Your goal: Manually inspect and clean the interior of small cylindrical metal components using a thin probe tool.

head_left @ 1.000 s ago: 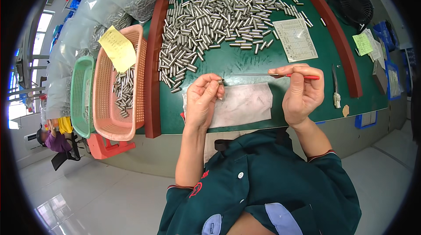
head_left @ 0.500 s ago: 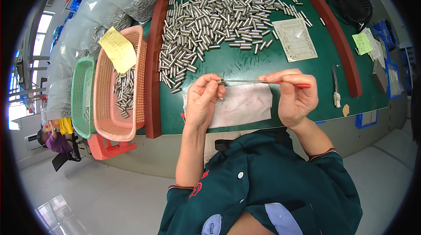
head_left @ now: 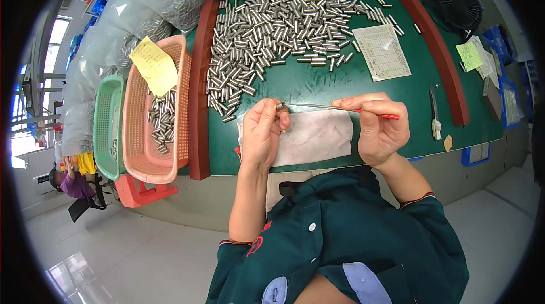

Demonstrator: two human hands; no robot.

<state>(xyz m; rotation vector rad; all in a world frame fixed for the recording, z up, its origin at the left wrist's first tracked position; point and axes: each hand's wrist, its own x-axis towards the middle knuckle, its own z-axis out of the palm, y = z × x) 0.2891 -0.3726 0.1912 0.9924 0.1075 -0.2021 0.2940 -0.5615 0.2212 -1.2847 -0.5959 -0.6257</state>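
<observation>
On feed I see L hand (head_left: 261, 136) pinching metal pin (head_left: 280, 106), R hand (head_left: 382, 133) at its 3 o'clock pinching red-handled tool (head_left: 388, 116) — prob. for ctrl.

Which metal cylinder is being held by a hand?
The short cylinder pinched in the left hand, beside the red-handled tool's tip; the piled cylinders lie unheld.

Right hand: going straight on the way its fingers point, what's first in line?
Probably the small metal cylinder held by the left hand; the right hand points its red-handled tool at it, though depth is unclear.
</observation>
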